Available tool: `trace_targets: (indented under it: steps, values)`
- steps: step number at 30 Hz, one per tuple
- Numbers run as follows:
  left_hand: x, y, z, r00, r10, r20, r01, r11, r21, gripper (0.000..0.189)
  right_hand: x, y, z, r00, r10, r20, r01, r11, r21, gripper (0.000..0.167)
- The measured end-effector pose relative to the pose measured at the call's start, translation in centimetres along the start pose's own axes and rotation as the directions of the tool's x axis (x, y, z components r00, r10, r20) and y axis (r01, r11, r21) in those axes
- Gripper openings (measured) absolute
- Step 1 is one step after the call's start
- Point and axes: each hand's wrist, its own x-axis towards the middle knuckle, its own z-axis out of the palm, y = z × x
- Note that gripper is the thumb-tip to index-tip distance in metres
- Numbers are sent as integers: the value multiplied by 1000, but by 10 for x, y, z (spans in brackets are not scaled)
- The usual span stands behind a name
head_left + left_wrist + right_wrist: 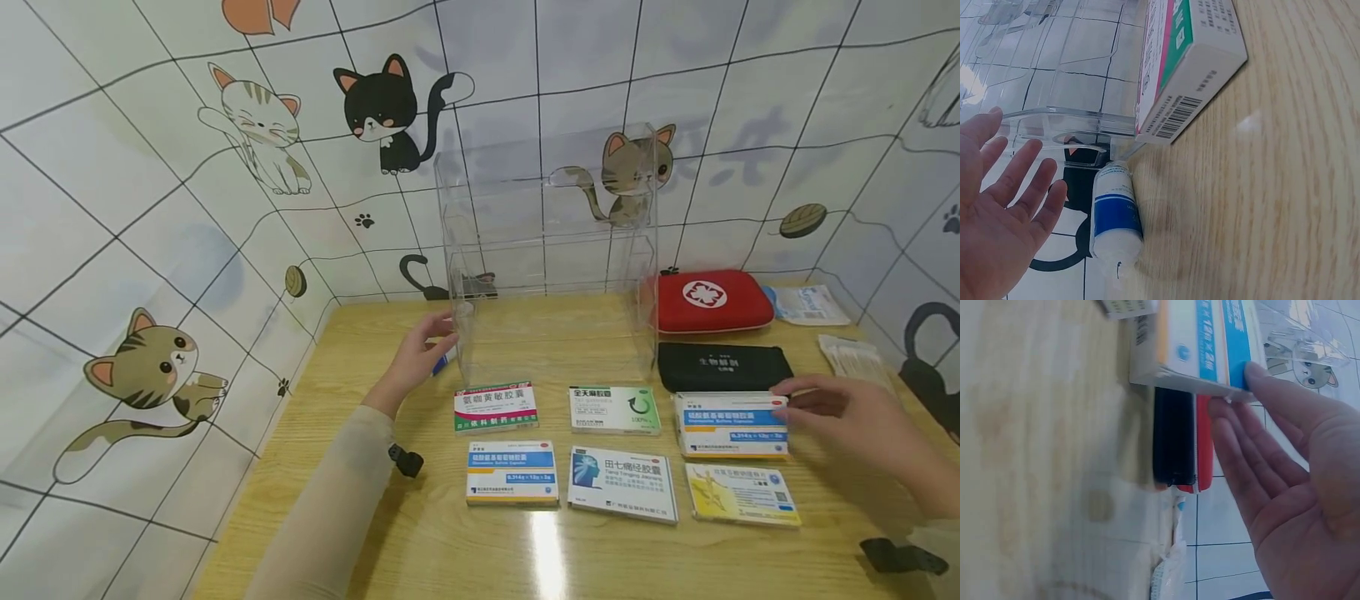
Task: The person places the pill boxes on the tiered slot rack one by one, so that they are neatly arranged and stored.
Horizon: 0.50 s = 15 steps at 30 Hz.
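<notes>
In the head view my right hand (843, 417) pinches the right end of a white, blue and orange medicine box (731, 427) between thumb and fingers. The right wrist view shows the thumb on the printed face of this medicine box (1194, 344) and the fingers at its end. My left hand (411, 358) is at the left side of a clear plastic rack (555, 337), fingers extended and slightly bent. In the left wrist view its thumb tip overlaps the rack's edge; I cannot tell whether it touches. A white bottle with a blue band (1116, 212) lies beside those fingers.
Several medicine boxes lie in two rows before the rack, among them a green-and-pink box (497, 408) and a yellow box (742, 494). Behind the held box are a black pouch (723, 367), a red first-aid case (712, 302), a blue-white packet (810, 305) and cotton swabs (855, 358).
</notes>
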Motion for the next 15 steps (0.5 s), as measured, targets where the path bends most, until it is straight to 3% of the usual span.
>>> trace_targets:
  steps: [8,15]
  values:
    - [-2,3,0,1000,4,9,-4,1000,24,51,8,-18,-15,996,-40,-82,44,997,56,26]
    - [-1,3,1,1000,-28,12,28,999,45,53,25,-71,-35,978,-85,-193,114,983,144,26]
